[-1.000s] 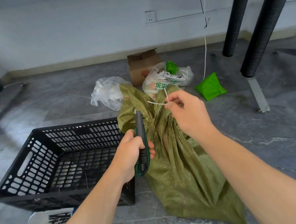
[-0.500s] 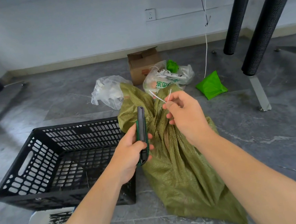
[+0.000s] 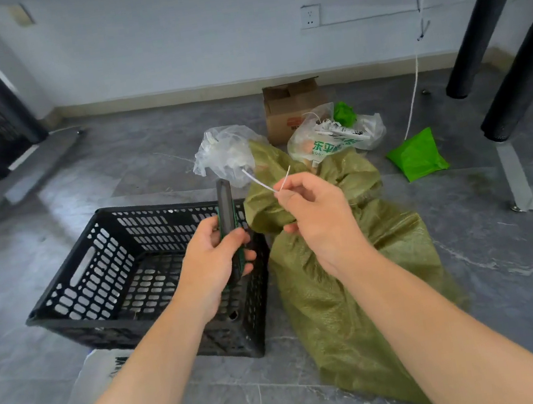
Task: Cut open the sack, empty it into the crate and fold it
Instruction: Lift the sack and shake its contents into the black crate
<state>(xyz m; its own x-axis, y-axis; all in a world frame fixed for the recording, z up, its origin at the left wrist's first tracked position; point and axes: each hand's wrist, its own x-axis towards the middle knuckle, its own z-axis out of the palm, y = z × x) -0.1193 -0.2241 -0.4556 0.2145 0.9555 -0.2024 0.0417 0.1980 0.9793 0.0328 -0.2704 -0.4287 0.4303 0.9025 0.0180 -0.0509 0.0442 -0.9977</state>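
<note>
On the grey floor beside the black crate (image 3: 93, 258), the left hand (image 3: 214, 265) grips a utility knife (image 3: 226, 214) while the right hand (image 3: 315, 215) pinches a white tie (image 3: 260, 182) above the green sack (image 3: 358, 292).

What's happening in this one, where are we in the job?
A person is working on a green woven sack lying on the floor beside an empty black crate. The left hand grips a utility knife, upright. The right hand pinches a white tie above the sack's neck. Nothing has been emptied yet.
</note>
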